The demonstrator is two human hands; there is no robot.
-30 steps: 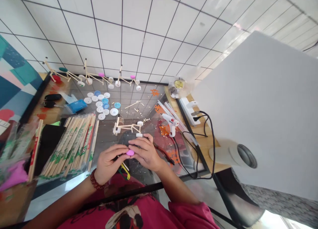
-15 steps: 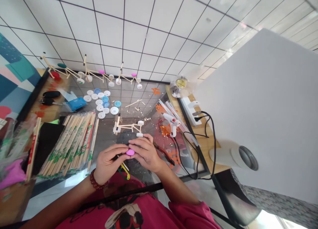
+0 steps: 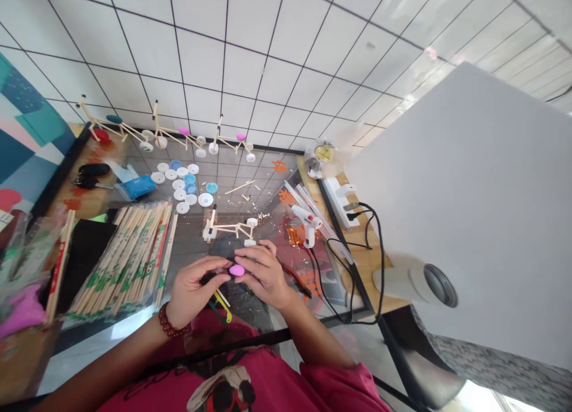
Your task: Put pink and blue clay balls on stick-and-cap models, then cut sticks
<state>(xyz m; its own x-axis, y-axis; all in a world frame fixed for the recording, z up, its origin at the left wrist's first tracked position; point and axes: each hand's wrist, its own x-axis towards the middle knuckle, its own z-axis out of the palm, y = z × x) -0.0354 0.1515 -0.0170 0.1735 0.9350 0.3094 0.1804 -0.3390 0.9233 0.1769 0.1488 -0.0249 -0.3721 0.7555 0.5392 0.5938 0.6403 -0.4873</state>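
A small pink oval lump of modelling clay (image 3: 236,270) is pinched between my two hands above the near edge of the glass table. My right hand (image 3: 263,275) has its thumb and fingers closed on the lump's right side. The fingertips and thumb of my left hand (image 3: 194,284) come together at its left end. Just beyond my hands stands a small stick frame with white cap wheels (image 3: 231,228). A yellow-green handled tool (image 3: 227,313) lies beneath my hands, partly hidden by them.
Bundled wooden chopsticks (image 3: 123,260) lie left, near a bag of pink clay (image 3: 24,310). Bottle caps (image 3: 182,185) and wood scraps lie beyond. Finished stick tricycles (image 3: 232,139) stand along the wall. On the right are a glue gun (image 3: 307,221), its cord and a power strip (image 3: 343,203).
The pink clay has shifted slightly right and up and shows more of its surface. My left fingers have spread a little apart around its end. The camera view has moved slightly.
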